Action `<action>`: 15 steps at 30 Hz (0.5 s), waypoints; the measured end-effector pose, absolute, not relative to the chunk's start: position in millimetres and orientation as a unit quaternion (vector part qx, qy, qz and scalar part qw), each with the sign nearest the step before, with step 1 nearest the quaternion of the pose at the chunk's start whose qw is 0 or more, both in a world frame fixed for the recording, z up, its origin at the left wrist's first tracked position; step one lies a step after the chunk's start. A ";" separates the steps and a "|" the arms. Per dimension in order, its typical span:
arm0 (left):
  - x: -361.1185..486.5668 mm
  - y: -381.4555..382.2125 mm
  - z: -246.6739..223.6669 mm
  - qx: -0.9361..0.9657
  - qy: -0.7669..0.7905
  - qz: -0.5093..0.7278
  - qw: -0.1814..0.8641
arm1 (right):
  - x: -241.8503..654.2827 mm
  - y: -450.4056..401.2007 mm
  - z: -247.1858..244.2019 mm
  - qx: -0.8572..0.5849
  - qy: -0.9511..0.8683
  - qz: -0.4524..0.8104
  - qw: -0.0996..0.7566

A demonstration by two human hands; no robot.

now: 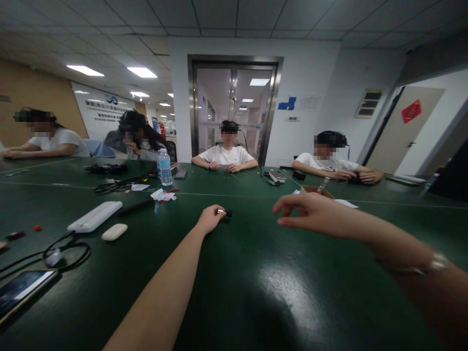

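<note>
My left hand [211, 219] rests low over the green table [234, 273], its fingers closed round a small dark object with a silvery part [227, 213]; the object's black end sticks out to the right. To the right, my right hand [302, 212] hangs above the table, palm down, fingers apart and slightly bent, with nothing in them. Just behind that hand stands a brown round container [317, 190] with a clear and silvery item upright in it, partly covered by the hand. A bracelet circles my right wrist.
On the left lie a white power strip-like box [95, 216], a white oval case [114, 232], black cables [69, 258] and a phone [27, 290]. Water bottles [165, 168] and paper scraps [163, 195] stand or lie beyond. Several people sit across the table.
</note>
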State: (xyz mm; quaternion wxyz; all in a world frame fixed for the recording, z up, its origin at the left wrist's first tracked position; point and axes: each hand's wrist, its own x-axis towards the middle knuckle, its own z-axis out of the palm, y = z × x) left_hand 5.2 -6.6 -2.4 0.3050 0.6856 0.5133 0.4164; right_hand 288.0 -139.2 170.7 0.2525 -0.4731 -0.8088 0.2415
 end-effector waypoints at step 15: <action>4.4 8.3 -3.6 0.655 0.480 0.462 0.356 | 178.3 4.7 45.2 -0.464 -0.572 0.610 0.292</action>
